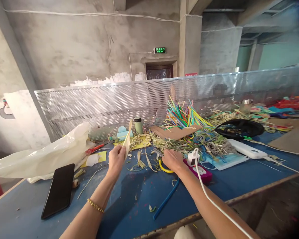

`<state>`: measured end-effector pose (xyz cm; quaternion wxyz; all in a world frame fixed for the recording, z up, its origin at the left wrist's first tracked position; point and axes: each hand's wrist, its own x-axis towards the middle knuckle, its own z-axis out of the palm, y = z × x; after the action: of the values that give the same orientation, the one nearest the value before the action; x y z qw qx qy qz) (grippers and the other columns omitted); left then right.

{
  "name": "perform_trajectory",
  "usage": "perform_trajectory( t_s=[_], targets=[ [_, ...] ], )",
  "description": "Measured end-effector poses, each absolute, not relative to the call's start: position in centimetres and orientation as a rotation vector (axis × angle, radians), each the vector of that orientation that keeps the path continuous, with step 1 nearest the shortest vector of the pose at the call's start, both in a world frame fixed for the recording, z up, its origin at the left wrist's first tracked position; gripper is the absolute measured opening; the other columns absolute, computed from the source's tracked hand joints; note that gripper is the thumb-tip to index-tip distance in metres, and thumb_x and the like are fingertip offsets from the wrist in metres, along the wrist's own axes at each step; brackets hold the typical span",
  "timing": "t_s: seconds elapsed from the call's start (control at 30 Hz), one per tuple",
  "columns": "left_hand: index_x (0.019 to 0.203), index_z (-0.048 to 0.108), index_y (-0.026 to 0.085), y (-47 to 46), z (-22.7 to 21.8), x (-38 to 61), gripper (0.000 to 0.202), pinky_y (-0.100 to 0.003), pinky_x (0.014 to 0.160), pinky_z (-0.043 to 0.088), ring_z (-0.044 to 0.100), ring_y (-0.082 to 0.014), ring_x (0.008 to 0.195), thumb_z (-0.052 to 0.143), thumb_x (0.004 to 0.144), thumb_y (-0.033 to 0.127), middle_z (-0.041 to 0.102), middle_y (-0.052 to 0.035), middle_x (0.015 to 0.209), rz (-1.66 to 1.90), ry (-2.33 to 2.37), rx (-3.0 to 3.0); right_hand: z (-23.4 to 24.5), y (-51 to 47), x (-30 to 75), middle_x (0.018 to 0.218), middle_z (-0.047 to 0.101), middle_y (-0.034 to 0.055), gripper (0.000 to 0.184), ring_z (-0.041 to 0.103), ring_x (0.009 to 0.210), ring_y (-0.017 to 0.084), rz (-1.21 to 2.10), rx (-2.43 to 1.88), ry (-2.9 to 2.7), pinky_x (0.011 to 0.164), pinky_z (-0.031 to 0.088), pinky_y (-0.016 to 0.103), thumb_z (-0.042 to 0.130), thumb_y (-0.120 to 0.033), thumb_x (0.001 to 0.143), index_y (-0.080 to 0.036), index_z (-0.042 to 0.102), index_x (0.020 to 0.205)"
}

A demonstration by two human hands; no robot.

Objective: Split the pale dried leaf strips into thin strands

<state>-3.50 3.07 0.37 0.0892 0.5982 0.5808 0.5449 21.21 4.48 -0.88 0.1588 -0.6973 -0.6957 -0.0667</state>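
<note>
The work in hand looks like trimming pale strips with scissors, and it seems well under way: pale shavings (139, 162) lie scattered on the blue counter (129, 212) just ahead of the hands, and a larger tangle of trimmings (209, 146) is heaped at two o'clock. A fan of coloured strips (181, 114) stands uncut at one o'clock beside a piece of cardboard (174, 132), so a good deal appears left to do.

The left hand (116, 160) is raised at eleven o'clock, fingers closed narrowly in a pinch on a pale strip (127, 141) that rises upright from the grip. The right hand (173, 160) rests low on the counter at one o'clock, closed around the yellow-handled scissors (163, 167); the blades point toward the left, though how far they are parted cannot be told. The strip and the scissors are near each other but apart.

Around them: a black phone (58, 191) lies at nine o'clock, next to a crumpled plastic bag (47, 154). A blue tube (166, 199) lies on the counter between the forearms. A white charger (192, 157) sits on a purple power strip (201, 174) just right of the right hand, its white cable (214, 202) crossing the right forearm. A perforated metal screen (102, 106) closes the far edge of the counter.
</note>
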Motion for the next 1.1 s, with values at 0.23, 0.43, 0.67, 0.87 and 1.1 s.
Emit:
perform_trajectory(
  t_s=[0.23,0.43,0.67,0.87,1.1],
  targets=[
    [0.071,0.068,0.014,3.2,-0.1,-2.7,0.035,-0.021,0.049,0.032,0.045,-0.0113,0.053,0.055,0.079,0.046,0.054,0.0010,0.056,1.775,1.463,1.484,2.6,2.1,16.0,0.077,0.072,0.0108,0.042,0.067,0.078,0.022,-0.043,-1.430,-2.132,0.065,0.042,0.028,0.048,-0.048,0.093,-0.018,0.069,0.072],
    [0.083,0.071,0.014,2.6,0.3,-2.1,0.031,-0.022,0.056,0.038,0.050,-0.0122,0.061,0.065,0.076,0.044,0.061,-0.0009,0.068,1.991,1.250,1.378,2.5,4.1,10.1,0.055,0.060,0.0004,0.037,0.054,0.049,0.013,0.887,-1.013,-1.775,0.047,0.038,0.024,0.069,-0.053,0.075,-0.019,0.057,0.068],
    [0.075,0.067,0.013,2.3,0.5,-2.0,0.035,-0.023,0.052,0.038,0.047,-0.0097,0.052,0.074,0.069,0.046,0.058,-0.0003,0.061,1.661,0.910,1.119,1.9,4.8,11.8,0.060,0.060,0.0002,0.026,0.053,0.055,0.011,1.080,-0.730,-1.705,0.055,0.041,0.023,0.062,-0.037,0.081,-0.015,0.061,0.069],
    [0.069,0.068,0.010,2.5,0.5,-2.2,0.034,-0.022,0.050,0.034,0.045,-0.0083,0.050,0.079,0.065,0.042,0.058,-0.0018,0.059,1.439,0.911,1.283,2.0,5.1,13.1,0.061,0.057,-0.0011,0.024,0.048,0.053,0.010,1.036,-0.772,-1.685,0.052,0.039,0.023,0.063,-0.037,0.079,-0.014,0.062,0.071],
    [0.064,0.067,0.011,2.6,0.5,-2.4,0.029,-0.023,0.051,0.031,0.041,-0.0082,0.050,0.077,0.063,0.038,0.057,-0.0007,0.056,1.528,1.023,1.337,1.8,5.0,12.9,0.061,0.060,0.0009,0.017,0.053,0.052,0.011,1.026,-0.845,-1.725,0.051,0.042,0.022,0.063,-0.029,0.075,-0.014,0.063,0.068]
  ],
)
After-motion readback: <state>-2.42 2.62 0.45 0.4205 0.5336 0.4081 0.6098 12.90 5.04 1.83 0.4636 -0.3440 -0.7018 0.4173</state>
